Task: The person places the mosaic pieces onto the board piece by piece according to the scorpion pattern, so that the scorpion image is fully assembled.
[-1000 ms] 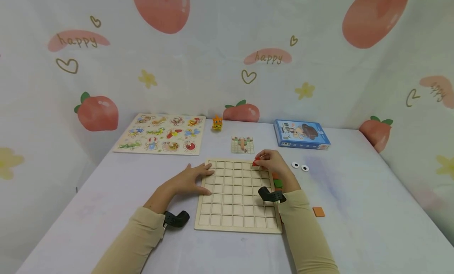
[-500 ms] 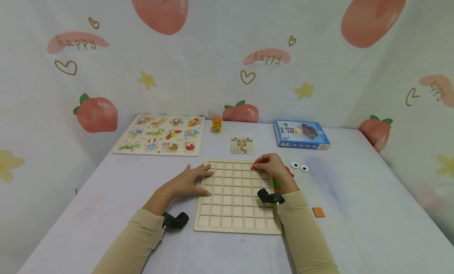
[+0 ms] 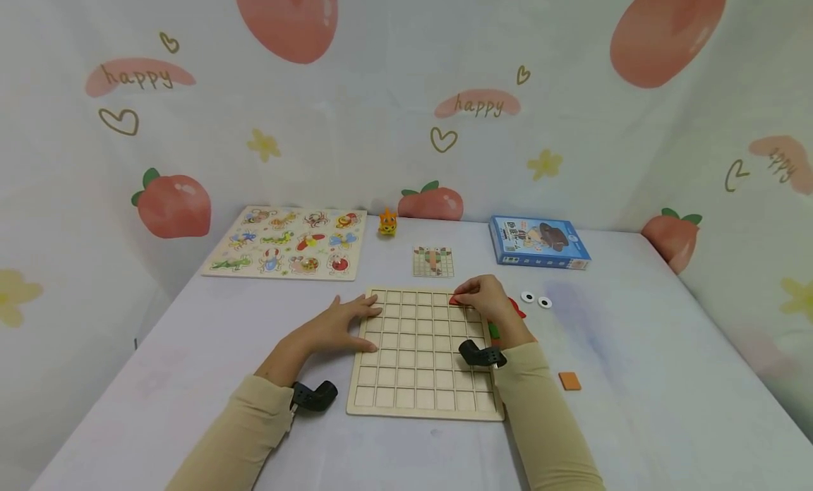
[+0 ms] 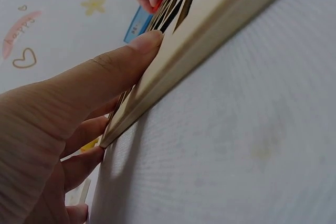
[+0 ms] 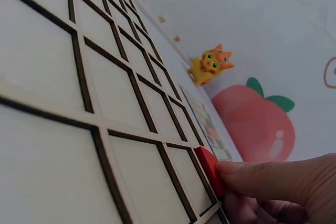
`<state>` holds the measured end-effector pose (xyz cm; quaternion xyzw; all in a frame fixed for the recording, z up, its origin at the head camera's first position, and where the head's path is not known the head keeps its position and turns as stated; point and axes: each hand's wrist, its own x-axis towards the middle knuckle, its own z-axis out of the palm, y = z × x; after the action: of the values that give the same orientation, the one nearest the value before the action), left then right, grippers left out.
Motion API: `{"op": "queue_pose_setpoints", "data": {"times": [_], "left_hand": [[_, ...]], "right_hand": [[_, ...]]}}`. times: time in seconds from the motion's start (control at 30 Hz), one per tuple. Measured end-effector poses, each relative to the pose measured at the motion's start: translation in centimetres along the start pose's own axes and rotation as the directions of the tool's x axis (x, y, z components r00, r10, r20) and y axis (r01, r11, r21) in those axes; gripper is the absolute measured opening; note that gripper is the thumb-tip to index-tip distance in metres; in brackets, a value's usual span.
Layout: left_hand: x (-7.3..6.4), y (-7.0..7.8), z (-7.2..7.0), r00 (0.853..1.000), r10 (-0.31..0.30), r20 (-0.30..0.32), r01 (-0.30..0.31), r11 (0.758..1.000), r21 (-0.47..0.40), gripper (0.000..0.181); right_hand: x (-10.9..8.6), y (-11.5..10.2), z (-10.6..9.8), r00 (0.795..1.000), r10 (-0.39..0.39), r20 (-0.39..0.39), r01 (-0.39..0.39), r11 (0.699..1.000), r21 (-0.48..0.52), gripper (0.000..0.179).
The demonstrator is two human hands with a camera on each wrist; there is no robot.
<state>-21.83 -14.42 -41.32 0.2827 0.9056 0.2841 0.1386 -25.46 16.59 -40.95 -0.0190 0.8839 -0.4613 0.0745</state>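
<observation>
A wooden grid board (image 3: pixel 406 411) lies in the middle of the table. My left hand (image 3: pixel 333 326) rests on its left edge, fingers spread and thumb (image 4: pixel 113 74) on the frame. At the top right of the grid, my right hand (image 3: pixel 485 297) pinches a small red puzzle piece (image 5: pixel 209 167) between thumb and fingers. The piece stands tilted at a cell by the far edge, partly covered by the fingertips. Beyond the board lies a small pattern card (image 3: pixel 434 262) with a coloured picture on a grid.
Right of the board lie green (image 3: pixel 494 330) and red pieces (image 3: pixel 517 307), partly hidden by the right arm, two eye discs (image 3: pixel 536 300) and an orange square (image 3: pixel 569 381). Behind stand an insect puzzle board (image 3: pixel 286 243), an orange-yellow figurine (image 3: pixel 387 223) and a blue box (image 3: pixel 540 242).
My right hand has come slightly down toward the board with the red piece, which now sits lower at the top-right cells. The left hand stays on the edge.
</observation>
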Motion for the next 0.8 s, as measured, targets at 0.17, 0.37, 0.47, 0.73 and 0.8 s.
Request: {"op": "queue_pose_setpoints", "data": {"times": [0.17,0.37,0.47,0.73,0.8], "left_hand": [[0.0,0.0,-0.1,1.000,0.004,-0.002,-0.004,1.000,-0.004,0.075],[0.0,0.2,-0.1,1.000,0.003,0.002,-0.003,1.000,-0.005,0.075],[0.0,0.2,0.0,1.000,0.004,0.000,-0.004,1.000,-0.004,0.075],[-0.1,0.2,0.0,1.000,-0.001,0.001,0.001,1.000,0.003,0.075],[-0.2,0.2,-0.1,1.000,-0.002,-0.002,0.002,1.000,0.006,0.075]], "right_hand": [[0.0,-0.1,-0.1,1.000,0.001,-0.004,-0.001,1.000,-0.008,0.016],[0.0,-0.2,-0.2,1.000,0.013,0.004,-0.013,1.000,-0.019,0.016],[-0.1,-0.2,-0.3,1.000,-0.016,0.023,0.017,0.999,-0.043,0.017],[-0.5,-0.3,-0.9,0.997,-0.040,0.071,0.046,0.996,-0.076,0.021],[-0.6,-0.2,-1.2,0.995,-0.048,0.089,0.054,0.996,-0.066,0.024]]}}
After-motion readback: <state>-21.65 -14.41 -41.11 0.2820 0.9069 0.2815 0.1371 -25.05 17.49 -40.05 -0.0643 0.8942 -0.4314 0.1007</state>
